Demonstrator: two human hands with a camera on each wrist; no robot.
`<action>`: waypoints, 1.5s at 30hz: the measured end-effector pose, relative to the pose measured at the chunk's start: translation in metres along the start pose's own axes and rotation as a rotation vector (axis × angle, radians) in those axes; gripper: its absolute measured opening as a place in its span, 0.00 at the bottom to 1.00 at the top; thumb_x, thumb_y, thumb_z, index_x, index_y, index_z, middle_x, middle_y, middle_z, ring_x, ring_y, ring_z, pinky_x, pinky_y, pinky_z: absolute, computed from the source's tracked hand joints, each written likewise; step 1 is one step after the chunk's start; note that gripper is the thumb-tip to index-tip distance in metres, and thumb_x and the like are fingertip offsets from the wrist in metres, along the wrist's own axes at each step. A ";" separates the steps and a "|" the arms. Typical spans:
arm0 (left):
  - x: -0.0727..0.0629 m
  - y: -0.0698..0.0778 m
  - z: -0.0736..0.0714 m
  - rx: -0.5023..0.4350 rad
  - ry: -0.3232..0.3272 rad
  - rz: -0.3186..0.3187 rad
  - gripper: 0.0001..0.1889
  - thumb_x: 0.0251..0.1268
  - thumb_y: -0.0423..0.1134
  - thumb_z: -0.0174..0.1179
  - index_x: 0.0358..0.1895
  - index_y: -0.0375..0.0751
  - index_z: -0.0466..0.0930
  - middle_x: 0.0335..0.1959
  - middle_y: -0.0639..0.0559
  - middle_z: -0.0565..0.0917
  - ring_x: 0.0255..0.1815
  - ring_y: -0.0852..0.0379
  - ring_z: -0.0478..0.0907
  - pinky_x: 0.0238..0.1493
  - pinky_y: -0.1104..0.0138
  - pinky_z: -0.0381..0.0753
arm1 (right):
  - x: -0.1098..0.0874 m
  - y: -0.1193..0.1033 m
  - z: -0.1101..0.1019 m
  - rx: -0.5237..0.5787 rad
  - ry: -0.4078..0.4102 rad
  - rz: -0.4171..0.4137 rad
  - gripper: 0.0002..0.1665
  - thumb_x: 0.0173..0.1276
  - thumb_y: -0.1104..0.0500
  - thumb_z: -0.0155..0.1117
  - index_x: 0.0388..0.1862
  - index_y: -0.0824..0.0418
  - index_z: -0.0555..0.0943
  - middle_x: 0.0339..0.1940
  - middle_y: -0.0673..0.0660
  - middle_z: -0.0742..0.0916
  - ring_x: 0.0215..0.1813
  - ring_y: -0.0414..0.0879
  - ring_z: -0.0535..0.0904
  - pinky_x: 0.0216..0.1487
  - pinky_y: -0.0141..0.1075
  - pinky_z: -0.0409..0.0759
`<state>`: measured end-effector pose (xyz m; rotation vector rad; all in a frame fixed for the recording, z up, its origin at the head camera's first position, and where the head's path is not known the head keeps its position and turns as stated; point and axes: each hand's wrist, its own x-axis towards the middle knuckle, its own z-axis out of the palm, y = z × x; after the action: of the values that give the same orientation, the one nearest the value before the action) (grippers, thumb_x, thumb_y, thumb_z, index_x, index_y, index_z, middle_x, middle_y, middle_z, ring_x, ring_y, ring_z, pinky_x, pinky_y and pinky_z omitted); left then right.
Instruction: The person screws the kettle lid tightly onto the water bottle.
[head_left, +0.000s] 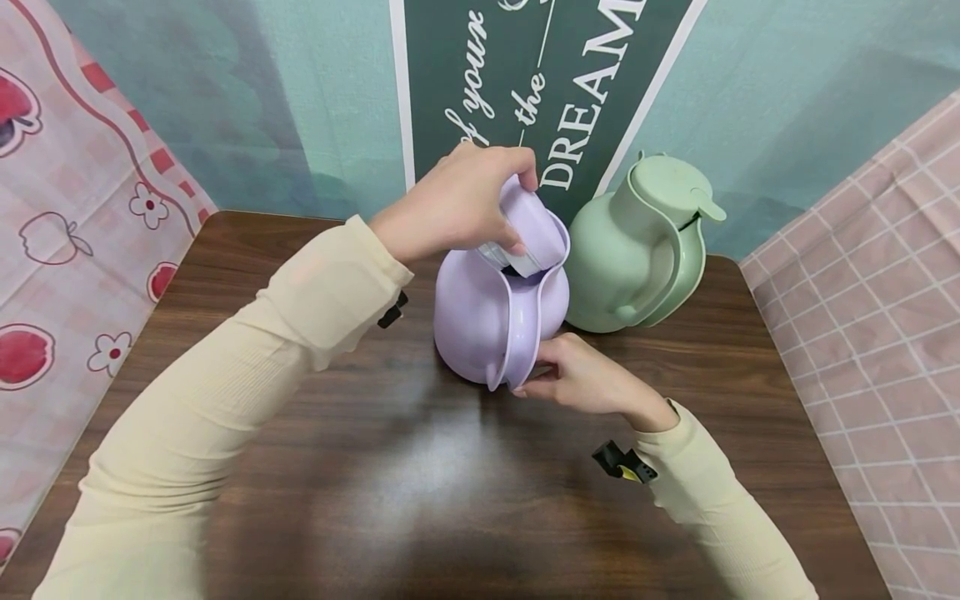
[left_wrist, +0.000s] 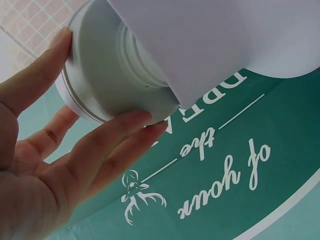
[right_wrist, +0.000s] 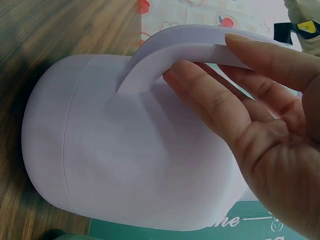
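Observation:
A lilac thermos jug stands upright on the wooden table. My left hand grips its lid, which sits tilted at the jug's mouth. In the left wrist view, the thumb and fingers curl round the lid, and its stepped underside shows beside the jug wall. Low on the jug's handle, my right hand pinches with thumb and fingers. The right wrist view shows that hand around the handle, with the jug body beside the fingertips.
A pale green thermos jug with its lid on stands close behind and right of the lilac one. A hanging cloth with white lettering backs the table. Patterned cloths hang at left and right.

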<state>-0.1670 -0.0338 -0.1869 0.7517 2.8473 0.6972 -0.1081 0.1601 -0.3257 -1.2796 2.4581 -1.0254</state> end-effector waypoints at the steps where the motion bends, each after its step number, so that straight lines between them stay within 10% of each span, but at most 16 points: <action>1: 0.000 -0.001 0.000 -0.003 0.004 0.000 0.25 0.42 0.40 0.73 0.47 0.45 0.73 0.47 0.53 0.77 0.48 0.49 0.66 0.46 0.62 0.66 | 0.000 0.000 0.000 0.002 0.000 0.000 0.08 0.53 0.65 0.69 0.33 0.60 0.81 0.28 0.43 0.82 0.33 0.37 0.75 0.39 0.33 0.73; 45: 0.000 -0.008 0.004 -0.026 0.008 -0.065 0.21 0.49 0.48 0.68 0.45 0.42 0.76 0.46 0.52 0.77 0.49 0.48 0.64 0.47 0.61 0.65 | -0.001 0.002 -0.001 0.029 -0.006 0.015 0.08 0.54 0.64 0.69 0.33 0.59 0.82 0.28 0.43 0.82 0.32 0.37 0.74 0.38 0.33 0.73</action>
<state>-0.1698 -0.0382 -0.1936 0.6505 2.8498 0.7277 -0.1096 0.1618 -0.3269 -1.2521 2.4353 -1.0479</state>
